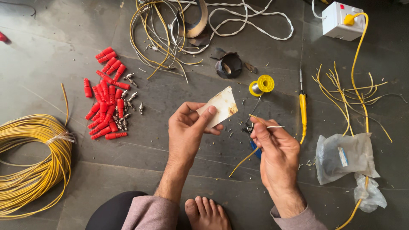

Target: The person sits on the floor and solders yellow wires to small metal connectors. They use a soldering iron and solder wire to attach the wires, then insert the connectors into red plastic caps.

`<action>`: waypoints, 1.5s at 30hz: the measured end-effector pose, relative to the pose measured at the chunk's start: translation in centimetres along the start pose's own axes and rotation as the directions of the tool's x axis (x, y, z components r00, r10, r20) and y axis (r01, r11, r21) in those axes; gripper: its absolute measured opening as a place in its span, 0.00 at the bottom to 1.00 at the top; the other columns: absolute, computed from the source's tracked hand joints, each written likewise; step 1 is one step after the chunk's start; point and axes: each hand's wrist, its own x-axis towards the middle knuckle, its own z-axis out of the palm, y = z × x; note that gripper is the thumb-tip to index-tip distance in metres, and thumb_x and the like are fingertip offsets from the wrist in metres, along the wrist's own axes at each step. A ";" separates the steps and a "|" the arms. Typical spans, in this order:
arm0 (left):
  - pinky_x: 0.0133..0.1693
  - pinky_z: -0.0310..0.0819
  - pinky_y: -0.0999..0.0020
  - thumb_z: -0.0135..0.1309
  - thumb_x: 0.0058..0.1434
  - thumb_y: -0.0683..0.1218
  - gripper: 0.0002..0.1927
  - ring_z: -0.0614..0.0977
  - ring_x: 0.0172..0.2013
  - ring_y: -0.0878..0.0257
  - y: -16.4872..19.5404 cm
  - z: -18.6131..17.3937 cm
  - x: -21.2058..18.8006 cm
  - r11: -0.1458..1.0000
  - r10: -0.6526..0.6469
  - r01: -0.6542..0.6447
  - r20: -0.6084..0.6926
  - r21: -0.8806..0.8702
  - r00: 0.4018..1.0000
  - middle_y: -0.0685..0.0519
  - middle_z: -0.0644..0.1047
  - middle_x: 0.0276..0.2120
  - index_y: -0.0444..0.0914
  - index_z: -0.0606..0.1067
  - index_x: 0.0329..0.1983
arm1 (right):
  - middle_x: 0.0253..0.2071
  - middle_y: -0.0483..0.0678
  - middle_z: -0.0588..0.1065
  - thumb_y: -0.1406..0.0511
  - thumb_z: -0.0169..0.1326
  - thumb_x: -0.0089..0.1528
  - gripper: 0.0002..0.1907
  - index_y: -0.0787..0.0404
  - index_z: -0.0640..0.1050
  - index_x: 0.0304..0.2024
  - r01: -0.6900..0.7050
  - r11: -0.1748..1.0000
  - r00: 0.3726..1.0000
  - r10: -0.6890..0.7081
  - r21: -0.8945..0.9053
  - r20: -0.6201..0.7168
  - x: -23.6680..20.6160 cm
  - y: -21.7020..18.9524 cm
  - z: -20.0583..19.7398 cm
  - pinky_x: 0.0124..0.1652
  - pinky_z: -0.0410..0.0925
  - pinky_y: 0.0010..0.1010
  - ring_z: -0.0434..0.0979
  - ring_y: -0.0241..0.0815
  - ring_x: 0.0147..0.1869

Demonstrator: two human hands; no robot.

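Both hands up over the floor, one on a scrap of paper, one on a thin yellow wire.

Left hand [186,130] pinches the stained paper scrap [219,106] between thumb and fingers, its corner pointing up and away. Right hand [276,149], just beside it, has its grip pressed together on the yellow wire [246,159], bare stripped tip poking out toward the soldering iron [302,106]. Solder spool [261,84] lies just beyond both hands; red plug covers [106,96] are well off to the left hand's outer side.
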 end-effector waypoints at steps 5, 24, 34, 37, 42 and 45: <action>0.29 0.84 0.67 0.58 0.65 0.42 0.12 0.87 0.28 0.57 0.2 0.0 -0.1 0.999 -0.036 0.036 0.011 -0.017 0.999 0.41 0.84 0.34 0.28 0.73 0.44 | 0.33 0.43 0.75 0.66 0.56 0.69 0.12 0.70 0.82 0.47 -0.012 0.997 1.000 0.012 -0.081 -0.004 0.2 -0.2 1.0 0.36 0.61 0.20 0.69 0.29 0.36; 0.29 0.84 0.69 0.59 0.64 0.43 0.13 0.87 0.29 0.59 0.4 0.2 -0.3 0.999 -0.018 0.018 0.032 0.028 0.999 0.41 0.84 0.35 0.28 0.74 0.43 | 0.26 0.38 0.68 0.67 0.56 0.67 0.09 0.67 0.84 0.43 0.139 0.853 0.981 -0.189 -0.503 -0.049 -0.4 -1.2 3.0 0.29 0.57 0.21 0.64 0.27 0.30; 0.28 0.84 0.69 0.60 0.64 0.42 0.12 0.87 0.29 0.58 0.3 0.3 -0.3 1.000 -0.005 0.004 0.050 0.026 0.999 0.40 0.84 0.34 0.27 0.74 0.42 | 0.25 0.41 0.70 0.70 0.58 0.66 0.06 0.68 0.83 0.42 0.286 0.711 0.933 -0.358 -0.642 0.019 -0.3 -1.4 3.3 0.26 0.56 0.24 0.64 0.27 0.26; 0.28 0.84 0.70 0.60 0.64 0.42 0.12 0.87 0.29 0.58 0.3 0.3 -0.4 1.000 -0.004 0.002 0.054 0.027 0.999 0.40 0.84 0.34 0.27 0.74 0.41 | 0.25 0.42 0.70 0.70 0.59 0.66 0.06 0.68 0.83 0.41 0.280 0.677 0.930 -0.367 -0.680 0.018 -0.4 -1.5 3.3 0.25 0.55 0.25 0.62 0.29 0.25; 0.27 0.84 0.70 0.60 0.63 0.42 0.12 0.87 0.29 0.58 0.3 0.4 -0.4 0.999 -0.006 0.004 0.056 0.037 0.998 0.40 0.84 0.34 0.27 0.74 0.41 | 0.28 0.44 0.72 0.70 0.58 0.67 0.05 0.68 0.82 0.42 0.386 0.557 0.877 -0.468 -0.735 0.105 -0.2 -1.9 3.1 0.28 0.59 0.26 0.68 0.31 0.28; 0.27 0.84 0.70 0.60 0.64 0.42 0.12 0.87 0.28 0.57 0.3 0.4 -0.4 1.000 -0.003 0.002 0.058 0.018 0.998 0.40 0.84 0.34 0.27 0.74 0.41 | 0.28 0.46 0.72 0.71 0.58 0.67 0.04 0.68 0.82 0.41 0.420 0.521 0.861 -0.488 -0.743 0.145 -0.1 -2.2 3.0 0.30 0.61 0.28 0.70 0.35 0.30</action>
